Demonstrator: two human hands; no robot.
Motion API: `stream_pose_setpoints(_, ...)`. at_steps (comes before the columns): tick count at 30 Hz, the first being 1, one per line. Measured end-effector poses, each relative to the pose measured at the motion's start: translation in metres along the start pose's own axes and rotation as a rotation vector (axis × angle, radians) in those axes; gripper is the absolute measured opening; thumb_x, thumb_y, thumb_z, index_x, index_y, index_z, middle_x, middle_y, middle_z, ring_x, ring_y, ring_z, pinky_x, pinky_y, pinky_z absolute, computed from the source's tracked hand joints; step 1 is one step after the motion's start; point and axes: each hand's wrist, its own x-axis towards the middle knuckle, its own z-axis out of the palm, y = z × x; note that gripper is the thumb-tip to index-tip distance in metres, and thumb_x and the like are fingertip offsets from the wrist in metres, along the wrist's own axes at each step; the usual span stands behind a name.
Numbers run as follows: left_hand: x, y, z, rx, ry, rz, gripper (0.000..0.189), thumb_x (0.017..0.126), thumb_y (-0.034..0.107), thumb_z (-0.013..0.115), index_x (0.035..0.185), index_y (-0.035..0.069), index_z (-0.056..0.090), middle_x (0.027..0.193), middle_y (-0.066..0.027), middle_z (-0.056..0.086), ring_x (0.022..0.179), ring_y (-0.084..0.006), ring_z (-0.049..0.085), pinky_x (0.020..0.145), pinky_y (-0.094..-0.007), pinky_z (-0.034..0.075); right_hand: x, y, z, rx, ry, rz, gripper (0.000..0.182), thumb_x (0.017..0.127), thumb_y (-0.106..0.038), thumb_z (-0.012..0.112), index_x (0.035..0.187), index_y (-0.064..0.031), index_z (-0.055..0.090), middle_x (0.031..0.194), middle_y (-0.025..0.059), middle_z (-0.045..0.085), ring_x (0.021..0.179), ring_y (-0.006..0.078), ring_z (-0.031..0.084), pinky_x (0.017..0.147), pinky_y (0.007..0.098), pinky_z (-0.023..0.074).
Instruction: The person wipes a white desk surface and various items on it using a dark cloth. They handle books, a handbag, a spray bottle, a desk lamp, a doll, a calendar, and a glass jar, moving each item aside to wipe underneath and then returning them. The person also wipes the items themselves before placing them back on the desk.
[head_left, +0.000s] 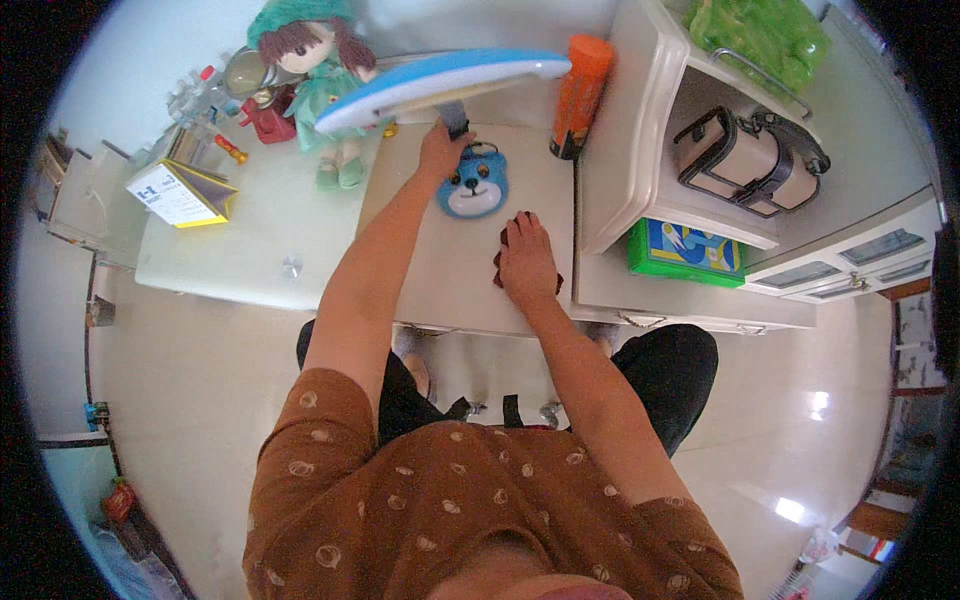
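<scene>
My left hand is closed around the grey neck below a wide blue-and-white head, seen nearly edge-on. Just under that hand lies a blue bear-face base with a white muzzle; whether the neck joins it is hidden by my fingers. My right hand rests palm down over a dark red cloth, which shows at both sides of the hand. The cloth lies on the pale tabletop, nearer to me than the bear face.
Left are a doll, a desk calendar, a red container and plastic bottles. An orange canister stands by the white cabinet at right, which holds a beige bag. Below is a green box.
</scene>
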Motion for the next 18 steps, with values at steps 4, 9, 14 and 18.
stream_pose_setpoints(4,-0.065,0.039,-0.045,-0.017,-0.162,-0.097,0.052,0.086,0.041,0.071,0.115,-0.001,0.060,0.104,-0.0258,0.068,0.101,-0.0438,0.064,0.088,-0.0475,0.050,-0.003,0.010,0.001,0.036,0.059,0.044,0.053,0.091,-0.020,0.058,0.136,0.0048,0.047,0.148,0.0228,0.039,0.142,0.0378,0.033,0.118,0.0475,0.0264)
stream_pose_setpoints(9,-0.136,0.064,-0.102,-0.181,-0.203,-0.181,0.044,0.083,0.032,0.075,0.111,-0.001,0.066,0.108,-0.0206,0.069,0.101,-0.0328,0.066,0.088,-0.0420,0.050,-0.002,0.007,0.004,0.021,0.182,0.088,0.054,0.089,-0.020,0.061,0.137,0.0024,0.047,0.148,0.0219,0.041,0.140,0.0384,0.035,0.118,0.0479,0.0268)
stream_pose_setpoints(14,-0.173,0.059,-0.105,-0.279,-0.247,-0.161,0.040,0.089,0.032,0.069,0.118,0.006,0.066,0.119,-0.0172,0.066,0.116,-0.0312,0.059,0.101,-0.0411,0.043,0.001,0.003,-0.003,-0.125,0.032,0.169,0.046,0.086,-0.022,0.066,0.125,-0.0002,0.056,0.137,0.0159,0.050,0.125,0.0338,0.047,0.107,0.0480,0.0363)
stream_pose_setpoints(18,-0.169,0.048,-0.099,-0.253,-0.274,-0.039,0.042,0.096,0.031,0.060,0.127,0.003,0.058,0.130,-0.0182,0.059,0.119,-0.0324,0.056,0.104,-0.0412,0.042,0.014,0.027,0.032,0.033,0.114,0.104,0.043,0.085,-0.019,0.065,0.123,0.0011,0.059,0.133,0.0197,0.055,0.121,0.0377,0.052,0.108,0.0478,0.0381)
